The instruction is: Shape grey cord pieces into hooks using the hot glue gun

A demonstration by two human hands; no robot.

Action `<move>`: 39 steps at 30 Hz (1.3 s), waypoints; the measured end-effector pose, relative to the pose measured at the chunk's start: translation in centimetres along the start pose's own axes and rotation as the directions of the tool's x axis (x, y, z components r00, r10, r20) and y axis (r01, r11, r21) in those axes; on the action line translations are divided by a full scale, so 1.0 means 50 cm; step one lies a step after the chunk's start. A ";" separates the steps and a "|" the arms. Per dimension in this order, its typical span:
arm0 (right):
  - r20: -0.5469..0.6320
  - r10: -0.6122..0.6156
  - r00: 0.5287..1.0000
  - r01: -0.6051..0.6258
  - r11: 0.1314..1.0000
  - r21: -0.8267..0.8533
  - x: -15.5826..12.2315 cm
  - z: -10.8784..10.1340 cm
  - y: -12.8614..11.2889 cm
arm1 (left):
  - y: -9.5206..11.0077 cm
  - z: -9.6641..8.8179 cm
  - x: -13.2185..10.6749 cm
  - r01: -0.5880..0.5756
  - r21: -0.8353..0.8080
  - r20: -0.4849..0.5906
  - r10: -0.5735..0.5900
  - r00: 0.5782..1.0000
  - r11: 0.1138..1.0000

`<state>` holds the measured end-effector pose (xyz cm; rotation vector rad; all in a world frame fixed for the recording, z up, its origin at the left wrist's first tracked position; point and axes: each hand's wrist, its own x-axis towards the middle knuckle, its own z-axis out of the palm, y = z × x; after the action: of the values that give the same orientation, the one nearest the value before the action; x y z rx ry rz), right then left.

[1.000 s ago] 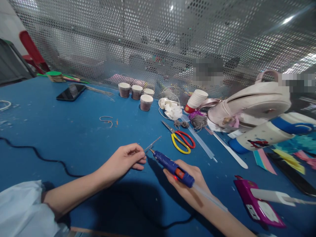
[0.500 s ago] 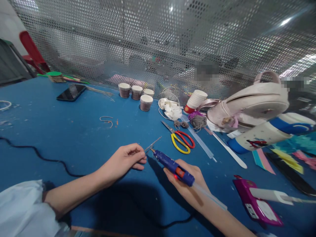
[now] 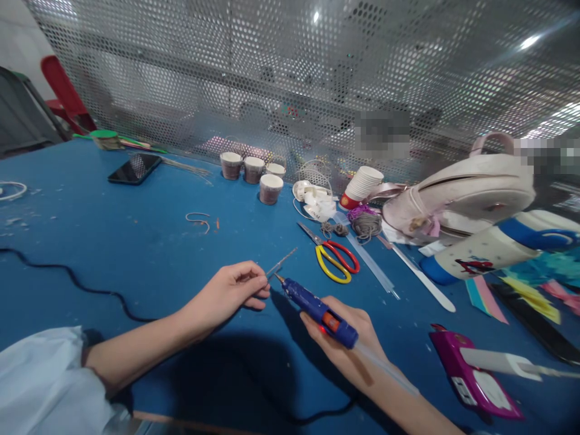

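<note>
My left hand (image 3: pixel 231 294) pinches a thin stick (image 3: pixel 281 261) between thumb and fingers, its free end pointing up and to the right over the blue table (image 3: pixel 136 254). My right hand (image 3: pixel 348 347) is closed round a blue glue gun (image 3: pixel 317 310) with an orange switch. A clear glue rod sticks out of the gun's back. The gun's metal nozzle sits right at the stick, just right of my left fingertips. A black cable (image 3: pixel 77 281) trails across the table to the left.
Red and yellow scissors (image 3: pixel 334 257) lie just beyond the gun. Several small paper cups (image 3: pixel 254 172), a cup stack (image 3: pixel 362 184), ribbon and thread sit further back. A phone (image 3: pixel 135 168) lies far left. A pale bag (image 3: pixel 457 196), bottle (image 3: pixel 493 244) and purple case (image 3: pixel 471 377) crowd the right.
Both hands hold nearly the same pose; the view has shifted slightly. The glue gun nozzle stays at the stick.
</note>
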<state>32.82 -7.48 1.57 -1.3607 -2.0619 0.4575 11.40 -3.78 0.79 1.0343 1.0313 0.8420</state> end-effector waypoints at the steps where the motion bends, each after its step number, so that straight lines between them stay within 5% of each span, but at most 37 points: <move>1: 0.005 -0.002 1.000 0.002 1.000 -0.002 -0.001 0.000 -0.001 | 0.000 0.000 0.000 -0.001 -0.001 0.001 0.001 1.000 1.000; 7: 0.046 -0.040 0.998 0.040 0.999 -0.015 -0.001 0.002 -0.001 | 0.000 0.000 0.000 -0.001 -0.003 0.006 0.001 1.000 1.000; 18: -0.085 -0.051 0.995 0.044 0.996 -0.083 0.011 -0.004 -0.001 | 0.002 0.003 0.002 0.008 0.012 0.010 -0.008 1.000 1.000; 25: 0.001 -0.104 0.995 0.104 0.990 -0.094 0.002 0.011 0.012 | 0.002 0.002 0.001 0.012 0.002 -0.003 -0.012 1.000 1.000; 32: -0.121 -0.122 0.985 0.102 0.981 -0.164 0.008 0.004 0.017 | -0.002 0.002 0.002 -0.002 0.007 0.004 0.002 1.000 1.000; 39: 0.035 -0.048 0.998 0.051 0.995 -0.086 0.004 0.008 0.011 | -0.001 0.001 0.000 -0.005 0.004 0.004 0.005 1.000 1.000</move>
<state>32.87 -7.05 0.98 -1.3568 -2.1599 0.3744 11.47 -3.81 0.73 1.0419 1.0280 0.8422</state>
